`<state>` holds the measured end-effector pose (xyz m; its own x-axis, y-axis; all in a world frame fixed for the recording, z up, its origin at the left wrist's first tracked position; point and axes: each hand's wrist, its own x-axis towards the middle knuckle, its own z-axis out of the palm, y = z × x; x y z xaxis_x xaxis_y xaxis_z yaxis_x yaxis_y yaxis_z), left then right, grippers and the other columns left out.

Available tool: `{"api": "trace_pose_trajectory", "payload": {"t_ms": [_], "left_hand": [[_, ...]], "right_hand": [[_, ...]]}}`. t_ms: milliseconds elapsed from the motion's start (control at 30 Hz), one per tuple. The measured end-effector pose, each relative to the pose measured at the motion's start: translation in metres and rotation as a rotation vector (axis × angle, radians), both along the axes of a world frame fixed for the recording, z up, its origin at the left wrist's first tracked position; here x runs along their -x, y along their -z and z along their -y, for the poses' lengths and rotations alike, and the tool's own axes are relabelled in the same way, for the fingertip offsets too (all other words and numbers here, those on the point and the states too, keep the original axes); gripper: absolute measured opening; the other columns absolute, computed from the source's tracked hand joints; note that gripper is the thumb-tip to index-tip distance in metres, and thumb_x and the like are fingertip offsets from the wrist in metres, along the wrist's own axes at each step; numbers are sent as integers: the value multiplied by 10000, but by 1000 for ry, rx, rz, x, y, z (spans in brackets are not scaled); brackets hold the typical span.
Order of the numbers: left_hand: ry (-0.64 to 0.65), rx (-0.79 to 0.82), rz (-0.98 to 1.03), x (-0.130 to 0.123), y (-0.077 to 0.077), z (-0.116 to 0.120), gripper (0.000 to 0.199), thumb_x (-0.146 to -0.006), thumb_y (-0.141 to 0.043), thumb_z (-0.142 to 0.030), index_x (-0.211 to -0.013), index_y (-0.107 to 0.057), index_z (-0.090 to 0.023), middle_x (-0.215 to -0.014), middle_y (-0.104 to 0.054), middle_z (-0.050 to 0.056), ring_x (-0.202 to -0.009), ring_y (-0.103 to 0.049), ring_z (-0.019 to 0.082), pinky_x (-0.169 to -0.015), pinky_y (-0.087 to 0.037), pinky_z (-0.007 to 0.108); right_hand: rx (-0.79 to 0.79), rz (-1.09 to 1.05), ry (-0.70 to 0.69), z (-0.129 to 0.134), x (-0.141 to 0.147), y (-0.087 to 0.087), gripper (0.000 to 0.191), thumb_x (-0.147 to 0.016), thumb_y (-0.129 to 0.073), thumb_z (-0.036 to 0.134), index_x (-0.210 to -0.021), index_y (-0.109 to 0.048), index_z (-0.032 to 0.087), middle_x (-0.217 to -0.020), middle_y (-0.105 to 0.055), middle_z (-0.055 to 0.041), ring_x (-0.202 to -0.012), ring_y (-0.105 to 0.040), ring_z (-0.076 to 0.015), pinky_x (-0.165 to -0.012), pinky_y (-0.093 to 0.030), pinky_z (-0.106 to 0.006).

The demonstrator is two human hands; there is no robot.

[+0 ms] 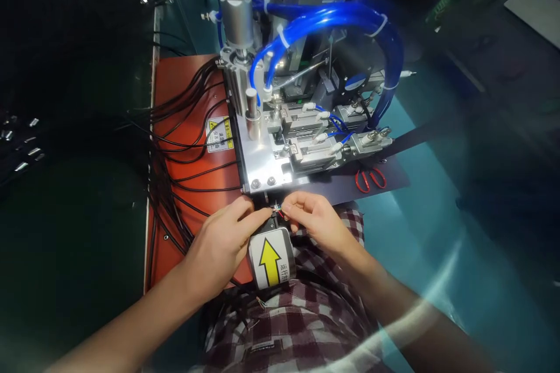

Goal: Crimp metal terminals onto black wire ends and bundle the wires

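My left hand [225, 239] rests at the front edge of the machine, its fingers bent and its thumb pointing at a small part with thin wires [277, 208]. From the other side, my right hand [312, 214] pinches the wires at that part between thumb and forefinger. The part sits just in front of the metal plate [265, 169]. Below it is a white label with a yellow arrow [270, 262]. Whether my left fingers grip anything is too small to tell.
Black cables [164, 204] spread over the orange board [188, 169] at the left. Blue tubes [341, 14] arch above the metal machine [310, 151]. Red-handled scissors [370, 180] lie at its right front. A checkered cloth [289, 326] covers my lap.
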<state>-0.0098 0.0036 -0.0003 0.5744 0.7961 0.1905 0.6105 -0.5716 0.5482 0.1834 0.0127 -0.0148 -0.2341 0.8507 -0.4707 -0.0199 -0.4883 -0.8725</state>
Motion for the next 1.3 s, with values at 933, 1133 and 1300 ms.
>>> {"api": "trace_pose_trajectory", "payload": {"t_ms": [933, 1133, 1300], "left_hand": [[-16, -93, -82, -3, 3, 1, 327, -896, -394, -112, -1149, -596, -162, -824, -536, 57, -698, -531, 171, -573, -463, 265], [-11, -94, -108, -3, 4, 2, 335, -895, -388, -102, -1152, -595, -159, -831, -545, 57, -687, -527, 168, -577, -464, 270], [-2, -148, -161, -3, 5, 2, 333, -901, -383, -114, -1157, -593, -158, -826, -557, 58, -681, -522, 171, -586, -460, 280]], "right_hand": [[-31, 57, -26, 0, -1, 2, 250, -768, -601, 384, -678, -512, 168, -548, -460, 57, -495, -407, -85, -499, -294, -240], [-37, 62, -30, 0, -1, 4, 256, -767, -597, 395, -678, -510, 172, -551, -463, 54, -494, -409, -88, -496, -295, -242], [-48, 57, -30, -1, -1, 5, 263, -761, -598, 407, -676, -511, 173, -544, -463, 53, -489, -407, -90, -492, -298, -243]]}}
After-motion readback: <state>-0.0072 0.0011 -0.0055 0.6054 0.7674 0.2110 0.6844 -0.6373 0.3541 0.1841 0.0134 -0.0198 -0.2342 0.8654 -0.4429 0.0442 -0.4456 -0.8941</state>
